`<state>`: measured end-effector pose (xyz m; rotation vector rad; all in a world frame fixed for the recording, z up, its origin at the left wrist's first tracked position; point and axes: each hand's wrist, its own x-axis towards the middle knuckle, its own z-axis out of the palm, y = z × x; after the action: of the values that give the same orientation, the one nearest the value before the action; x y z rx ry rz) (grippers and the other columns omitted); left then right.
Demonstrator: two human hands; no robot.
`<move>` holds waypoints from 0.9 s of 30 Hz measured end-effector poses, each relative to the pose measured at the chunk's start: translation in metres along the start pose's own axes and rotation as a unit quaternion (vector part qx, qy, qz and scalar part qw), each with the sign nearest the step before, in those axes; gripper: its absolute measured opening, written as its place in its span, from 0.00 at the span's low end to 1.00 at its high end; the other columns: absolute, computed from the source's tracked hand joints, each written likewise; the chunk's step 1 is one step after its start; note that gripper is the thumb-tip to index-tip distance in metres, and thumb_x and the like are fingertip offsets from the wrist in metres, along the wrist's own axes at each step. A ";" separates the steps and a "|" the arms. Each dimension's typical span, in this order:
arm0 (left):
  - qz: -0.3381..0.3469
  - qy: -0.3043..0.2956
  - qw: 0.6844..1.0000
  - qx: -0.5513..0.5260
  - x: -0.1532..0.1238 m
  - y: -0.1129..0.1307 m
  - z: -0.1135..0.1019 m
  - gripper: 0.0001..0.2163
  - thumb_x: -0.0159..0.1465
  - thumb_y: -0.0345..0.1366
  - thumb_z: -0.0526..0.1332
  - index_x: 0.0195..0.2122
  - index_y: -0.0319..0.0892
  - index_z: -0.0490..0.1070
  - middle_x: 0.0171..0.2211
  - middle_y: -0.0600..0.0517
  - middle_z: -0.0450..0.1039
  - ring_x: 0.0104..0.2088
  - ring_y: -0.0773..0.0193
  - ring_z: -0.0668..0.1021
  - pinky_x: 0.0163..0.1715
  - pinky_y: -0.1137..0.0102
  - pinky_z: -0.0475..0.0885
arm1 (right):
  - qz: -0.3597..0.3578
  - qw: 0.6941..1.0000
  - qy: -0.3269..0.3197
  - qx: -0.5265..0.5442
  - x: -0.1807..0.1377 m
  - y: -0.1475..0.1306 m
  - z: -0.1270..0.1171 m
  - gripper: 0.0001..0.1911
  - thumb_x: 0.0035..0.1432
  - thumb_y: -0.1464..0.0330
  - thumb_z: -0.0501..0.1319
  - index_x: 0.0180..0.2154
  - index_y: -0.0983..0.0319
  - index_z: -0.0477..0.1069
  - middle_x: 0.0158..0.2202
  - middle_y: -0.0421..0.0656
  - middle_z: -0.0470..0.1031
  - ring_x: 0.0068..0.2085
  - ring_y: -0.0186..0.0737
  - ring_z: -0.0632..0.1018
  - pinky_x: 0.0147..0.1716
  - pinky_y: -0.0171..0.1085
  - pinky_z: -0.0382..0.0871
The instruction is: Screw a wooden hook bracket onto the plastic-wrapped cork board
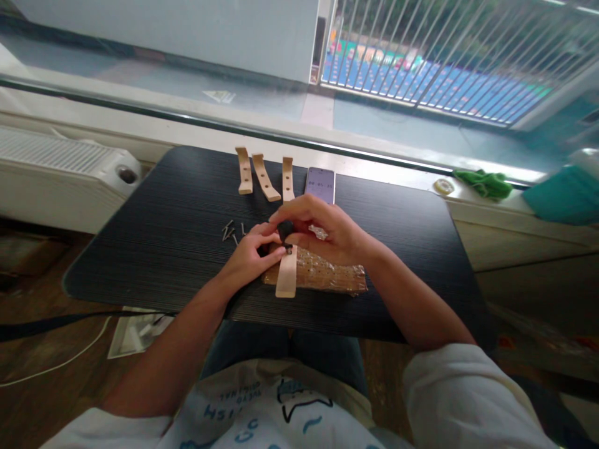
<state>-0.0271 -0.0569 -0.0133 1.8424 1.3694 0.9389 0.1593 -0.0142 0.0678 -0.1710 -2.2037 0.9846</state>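
Note:
Between the fingers and thumb of my right hand (322, 227) is a short black knob-like tool (284, 229), held upright. Its lower end meets a small dark metal part (287, 249) over a pale wooden piece (286, 279). From the left, my left hand (253, 252) closes its thumb and fingers around the wooden piece beside that metal part; the exact grip is partly hidden. This piece lies across a brown block wrapped in clear plastic (332, 272), its near end sticking out past the block's front edge.
Several loose screws (228, 231) lie left of my hands on the black table (154, 237). Three curved wooden pieces with holes (266, 178) and a phone showing a timer (321, 179) are at the back. A green cloth (484, 184) and tape roll (443, 186) rest on the windowsill.

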 end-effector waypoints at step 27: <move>0.017 -0.011 0.999 -0.027 0.001 -0.001 -0.001 0.09 0.57 0.41 0.61 0.33 0.41 0.75 0.38 0.49 0.73 0.42 0.54 0.75 0.44 0.62 0.71 | 0.003 1.000 -0.018 -0.019 0.001 0.002 -0.008 0.10 0.60 0.71 0.61 0.44 0.67 0.73 0.34 0.40 0.77 0.31 0.22 0.72 0.29 0.25 0.64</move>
<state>-0.0281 -0.0551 -0.0138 1.8351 1.2910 0.9605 0.1631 -0.0079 0.0708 -0.1796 -2.2565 0.9567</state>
